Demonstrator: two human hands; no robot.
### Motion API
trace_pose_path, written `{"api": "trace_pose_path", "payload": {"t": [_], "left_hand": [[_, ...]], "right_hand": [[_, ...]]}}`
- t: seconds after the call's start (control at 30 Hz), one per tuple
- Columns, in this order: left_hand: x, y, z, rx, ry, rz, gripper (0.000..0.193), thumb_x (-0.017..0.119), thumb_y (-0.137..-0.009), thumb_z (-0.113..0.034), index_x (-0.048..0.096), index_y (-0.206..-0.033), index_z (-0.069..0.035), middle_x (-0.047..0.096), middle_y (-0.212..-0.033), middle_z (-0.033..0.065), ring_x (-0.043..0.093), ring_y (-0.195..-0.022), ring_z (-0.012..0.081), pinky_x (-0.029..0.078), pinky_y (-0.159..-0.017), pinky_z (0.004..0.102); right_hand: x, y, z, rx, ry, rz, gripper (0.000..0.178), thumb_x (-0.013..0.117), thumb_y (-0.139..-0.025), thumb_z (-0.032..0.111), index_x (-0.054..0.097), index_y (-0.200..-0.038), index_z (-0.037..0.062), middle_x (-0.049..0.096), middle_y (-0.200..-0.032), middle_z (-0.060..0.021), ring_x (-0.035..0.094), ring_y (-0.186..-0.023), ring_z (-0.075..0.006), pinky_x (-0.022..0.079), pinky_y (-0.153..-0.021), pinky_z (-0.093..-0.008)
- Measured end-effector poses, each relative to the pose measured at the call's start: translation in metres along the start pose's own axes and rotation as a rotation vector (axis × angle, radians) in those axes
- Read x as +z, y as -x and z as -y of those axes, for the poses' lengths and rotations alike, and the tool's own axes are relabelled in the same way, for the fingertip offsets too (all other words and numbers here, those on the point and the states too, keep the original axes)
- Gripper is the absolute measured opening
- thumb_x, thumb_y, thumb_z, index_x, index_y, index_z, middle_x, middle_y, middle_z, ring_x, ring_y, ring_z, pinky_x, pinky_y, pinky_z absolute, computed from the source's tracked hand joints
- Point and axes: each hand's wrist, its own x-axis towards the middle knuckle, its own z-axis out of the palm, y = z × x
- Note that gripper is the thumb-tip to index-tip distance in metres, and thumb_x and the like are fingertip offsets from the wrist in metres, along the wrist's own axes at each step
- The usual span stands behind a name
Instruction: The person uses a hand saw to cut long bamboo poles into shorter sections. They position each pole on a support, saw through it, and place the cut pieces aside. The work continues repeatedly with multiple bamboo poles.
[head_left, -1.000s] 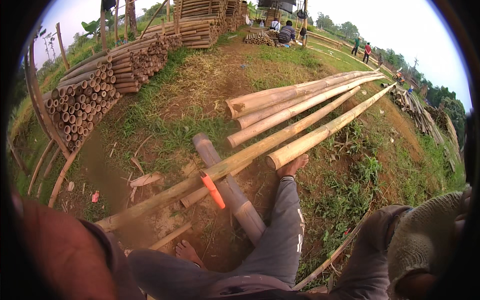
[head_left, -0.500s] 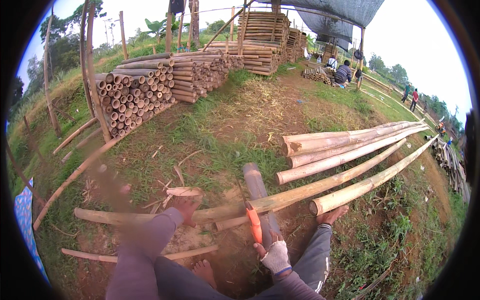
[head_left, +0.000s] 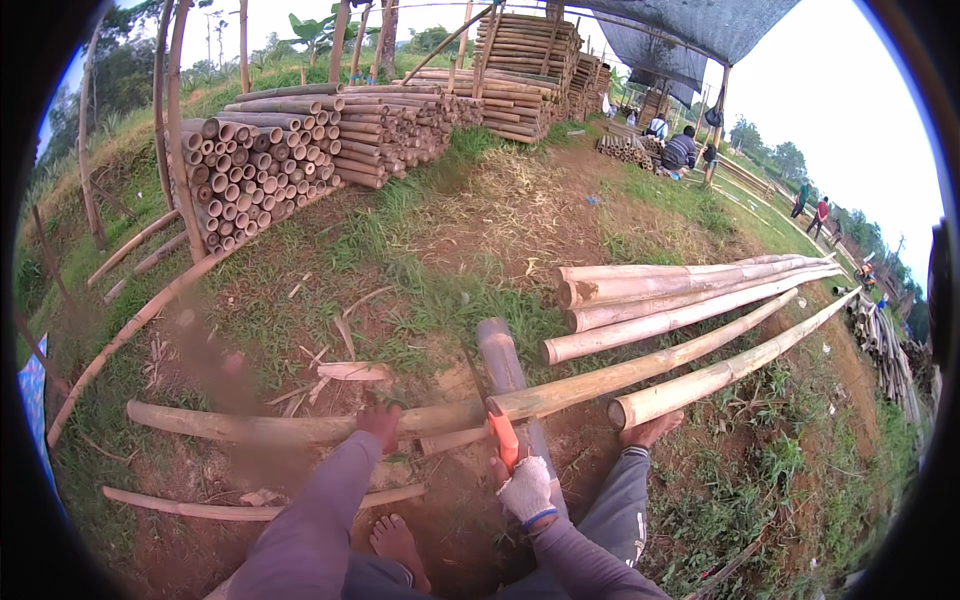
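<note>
A long bamboo pole (head_left: 600,380) lies across a greyish bamboo support (head_left: 503,358) in front of me. My left hand (head_left: 378,425) is closed over the pole, left of the support. In a partly white glove, my right hand (head_left: 525,488) grips the orange handle of a hand saw (head_left: 503,438). The saw's thin dark blade (head_left: 474,372) points up and away, against the pole beside the support. A shorter bamboo piece (head_left: 450,441) shows just under the pole. My bare left foot (head_left: 398,542) is on the soil, and my right foot (head_left: 652,430) is near another pole's end.
Several thick bamboo poles (head_left: 680,310) lie to the right, beside another pole (head_left: 690,385). A thin bamboo strip (head_left: 240,510) lies at the near left. Stacked bamboo (head_left: 250,180) stands at the back left. People (head_left: 680,150) sit under a dark shade net (head_left: 690,30).
My left hand has moved onto the pole and closed over it. My right hand and the saw have shifted slightly up and left. The view has turned a little.
</note>
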Motion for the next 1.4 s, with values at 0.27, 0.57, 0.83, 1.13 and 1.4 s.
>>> {"api": "trace_pose_path", "payload": {"t": [0.27,0.57,0.83,1.13,1.4], "left_hand": [[-0.016,-0.017,0.011,0.079,-0.003,0.085,0.095,0.098,-0.069,-0.043,0.049,-0.142,-0.007,0.063,-0.142,0.0233,0.062,-0.135,0.0425,0.05,-0.109,0.0586],[-0.015,-0.003,0.001,0.075,0.07,-0.027,0.074,0.097,-0.068,-0.029,0.056,-0.127,-0.01,0.073,-0.119,0.0195,0.072,-0.114,0.0424,0.056,-0.097,0.0552],[-0.004,-0.001,-0.002,0.073,0.055,-0.188,0.063,0.093,-0.073,-0.02,0.057,-0.125,-0.012,0.073,-0.117,0.0176,0.072,-0.114,0.0424,0.055,-0.098,0.0551],[-0.001,-0.007,0.001,0.026,0.038,-0.109,0.075,0.097,-0.071,-0.023,0.055,-0.132,-0.015,0.069,-0.125,0.0154,0.067,-0.124,0.0396,0.052,-0.104,0.0563],[-0.026,0.008,-0.005,-0.005,0.085,-0.007,0.057,0.086,-0.08,-0.013,0.059,-0.13,-0.013,0.072,-0.124,0.0174,0.07,-0.122,0.0399,0.051,-0.108,0.0562]], "right_hand": [[0.0,-0.021,0.031,0.092,-0.195,-0.04,0.026,0.074,-0.096,0.025,0.064,-0.109,0.0046,0.063,-0.076,-0.0178,0.063,-0.07,-0.0413,0.046,-0.062,-0.0511],[0.019,-0.003,0.016,0.166,-0.398,-0.071,0.039,0.074,-0.105,0.026,0.062,-0.132,0.0005,0.073,-0.1,-0.0138,0.07,-0.087,-0.0257,0.056,-0.079,-0.0405],[-0.004,-0.052,0.048,0.162,-0.369,-0.032,0.04,0.069,-0.107,0.023,0.062,-0.137,-0.0028,0.073,-0.108,-0.0233,0.073,-0.098,-0.0317,0.057,-0.084,-0.0423],[-0.059,0.105,0.031,0.193,-0.508,-0.013,0.053,0.067,-0.105,0.023,0.055,-0.147,-0.0075,0.072,-0.131,-0.0201,0.073,-0.115,-0.0245,0.06,-0.097,-0.0369],[0.012,-0.011,0.017,0.083,-0.402,-0.069,0.039,0.069,-0.109,0.019,0.063,-0.14,-0.0031,0.071,-0.113,-0.0087,0.067,-0.095,-0.013,0.058,-0.079,-0.0298]]}}
